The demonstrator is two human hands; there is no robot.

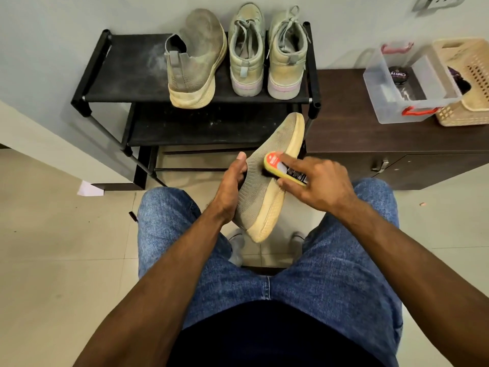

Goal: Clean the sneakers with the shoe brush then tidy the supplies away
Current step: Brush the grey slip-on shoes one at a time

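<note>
One knit sneaker (pixel 267 165) is gripped by left hand (pixel 232 186) while right hand (pixel 315 184), fingers curled around shoe brush (pixel 284 168), scrubs its upper; next, likely the sole edge.

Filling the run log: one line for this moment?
left hand holds knit sneaker | right hand presses shoe brush on it | three shoes racked

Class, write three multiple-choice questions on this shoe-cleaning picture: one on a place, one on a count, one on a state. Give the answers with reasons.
1. Where is the clear box?
A. on the dark cabinet
B. on the floor
C. on the rack

2. How many shoes stand on the rack?
A. one
B. three
C. five

3. What is the brush doing?
A. lying in the basket
B. resting on the floor
C. pressed on the held sneaker

Answers: 1 A, it sits beside the basket there. 2 B, three stand on top. 3 C, the right hand grips it; the left hand holds the sneaker.
</note>
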